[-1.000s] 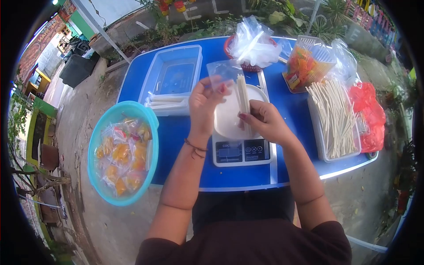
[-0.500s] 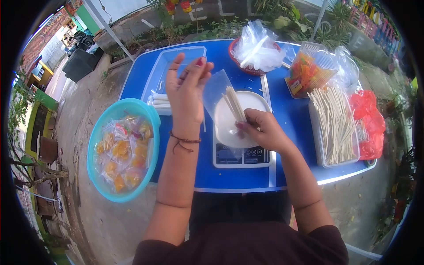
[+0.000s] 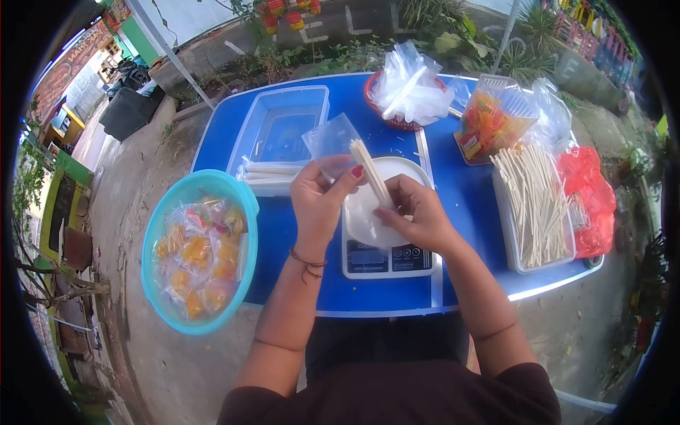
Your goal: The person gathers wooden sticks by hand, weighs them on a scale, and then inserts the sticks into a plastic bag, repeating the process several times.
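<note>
Over the white kitchen scale, my right hand grips a small bundle of pale sticks. My left hand pinches a clear plastic bag just left of the bundle, thumb and finger closed on it. The bag's upper part spreads up and left of the sticks; whether the sticks are inside it I cannot tell. A clear tray behind my left hand holds packed stick bundles at its near end.
At the left, a turquoise basin holds bagged orange items. A red basket of clear bags stands at the back. On the right are a box of loose sticks, a container of orange packets and a red bag.
My left hand has come down from above the tray and closed on the bag beside the bundle. The bag has shifted left, and the view has tilted slightly.
</note>
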The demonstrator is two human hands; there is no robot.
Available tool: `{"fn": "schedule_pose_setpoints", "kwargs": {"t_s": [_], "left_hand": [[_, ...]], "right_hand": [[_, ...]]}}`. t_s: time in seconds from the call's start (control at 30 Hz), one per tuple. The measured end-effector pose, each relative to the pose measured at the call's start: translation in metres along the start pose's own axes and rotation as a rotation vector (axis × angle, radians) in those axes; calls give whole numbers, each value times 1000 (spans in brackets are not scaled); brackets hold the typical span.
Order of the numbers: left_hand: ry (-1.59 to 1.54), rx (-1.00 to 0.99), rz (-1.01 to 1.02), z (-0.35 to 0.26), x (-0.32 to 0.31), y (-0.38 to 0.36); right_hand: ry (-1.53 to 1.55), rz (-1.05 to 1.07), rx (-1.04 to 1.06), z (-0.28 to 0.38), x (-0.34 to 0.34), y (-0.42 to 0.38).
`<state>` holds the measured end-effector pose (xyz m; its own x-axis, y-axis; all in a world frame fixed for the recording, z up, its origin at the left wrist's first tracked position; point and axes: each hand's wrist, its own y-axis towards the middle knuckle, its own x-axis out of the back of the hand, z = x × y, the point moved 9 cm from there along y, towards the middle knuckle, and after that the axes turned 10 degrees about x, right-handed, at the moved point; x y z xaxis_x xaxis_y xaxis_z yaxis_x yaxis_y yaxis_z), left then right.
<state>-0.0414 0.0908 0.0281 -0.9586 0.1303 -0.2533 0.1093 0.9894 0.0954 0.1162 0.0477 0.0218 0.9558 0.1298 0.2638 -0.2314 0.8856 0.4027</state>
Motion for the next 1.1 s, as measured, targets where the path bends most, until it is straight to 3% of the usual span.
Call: {"fn": "schedule_pose_setpoints", "kwargs": {"t_s": [0.3,0.7,0.8,1.0,1.1], "left_hand": [[-285,86,-12,25,6,2],[-394,93,-103,34,13,3],[-419,107,-82,38,11,3],[-490,110,-70,38,13,3],[-500,109,-60,36,15,3]], "right_hand": [[157,-20,-208,-22,-2,-2],[-87,-91,-34,-4,10,0],[-131,-152,150,11,10,0],[10,-102,127,13,2,1],[-85,-59,152,20,-1,1]]}}
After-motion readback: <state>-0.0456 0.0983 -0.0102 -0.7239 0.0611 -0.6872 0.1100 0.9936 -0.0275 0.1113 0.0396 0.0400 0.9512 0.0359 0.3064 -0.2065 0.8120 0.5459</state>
